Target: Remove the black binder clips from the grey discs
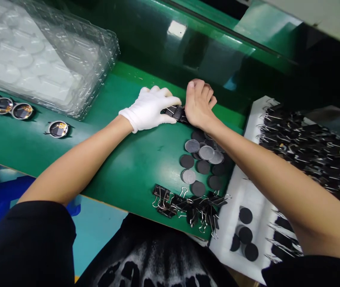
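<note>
Gloved left hand [153,109]: thumb and fingers clamped round black binder clips [178,113], just beyond the round discs [206,152].
Bare right hand [199,103]: fingers extended, heel against those clips.
Loose clips [192,205]: this side of the discs.
White foam tray [228,235]: right of the discs.

One camera, worn on the person's head, gave the view, looking forward and steeply down over the dark clothing [154,255] onto the green worktop [128,163]. It sat close enough for both forearms [83,163] to run in from the near left and near right, the left hand [150,108] and right hand [198,101] beyond the centre. The worktop's near edge slanted, coming nearer toward the right.
</note>
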Motion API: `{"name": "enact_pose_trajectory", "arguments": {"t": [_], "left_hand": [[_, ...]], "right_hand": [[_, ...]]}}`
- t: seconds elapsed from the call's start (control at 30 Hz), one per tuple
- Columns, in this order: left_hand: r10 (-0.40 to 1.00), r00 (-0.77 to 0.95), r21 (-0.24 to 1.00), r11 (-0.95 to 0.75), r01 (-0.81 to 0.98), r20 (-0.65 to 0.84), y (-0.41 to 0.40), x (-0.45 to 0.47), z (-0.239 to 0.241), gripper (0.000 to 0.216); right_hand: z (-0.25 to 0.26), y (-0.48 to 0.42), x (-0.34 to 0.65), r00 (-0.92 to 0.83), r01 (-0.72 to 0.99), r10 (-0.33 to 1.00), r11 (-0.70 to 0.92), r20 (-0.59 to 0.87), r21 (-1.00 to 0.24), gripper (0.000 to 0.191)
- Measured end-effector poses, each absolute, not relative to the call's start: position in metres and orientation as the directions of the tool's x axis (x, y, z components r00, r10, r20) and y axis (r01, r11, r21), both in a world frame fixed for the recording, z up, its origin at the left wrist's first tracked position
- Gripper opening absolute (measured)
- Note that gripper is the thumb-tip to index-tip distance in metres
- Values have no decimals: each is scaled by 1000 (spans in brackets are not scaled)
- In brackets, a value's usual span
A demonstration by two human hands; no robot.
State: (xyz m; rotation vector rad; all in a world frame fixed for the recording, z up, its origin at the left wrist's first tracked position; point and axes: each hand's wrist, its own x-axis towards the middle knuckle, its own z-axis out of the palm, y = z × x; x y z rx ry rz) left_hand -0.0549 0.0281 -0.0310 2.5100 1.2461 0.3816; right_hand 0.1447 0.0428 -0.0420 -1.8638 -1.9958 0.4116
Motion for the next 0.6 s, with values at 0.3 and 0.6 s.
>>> {"name": "enact_pose_trajectory", "arguments": {"t": [0.3, 0.6], "left_hand": [[908, 390, 661, -388, 642, 154, 9, -56, -10, 49], [978, 203, 756, -164, 633, 43, -21, -39, 8, 77]], "right_hand": [[12, 31, 161, -228, 528, 960, -17, -161, -849, 85], [34, -33, 177, -459, 515, 873, 110, -165, -850, 27]]}}
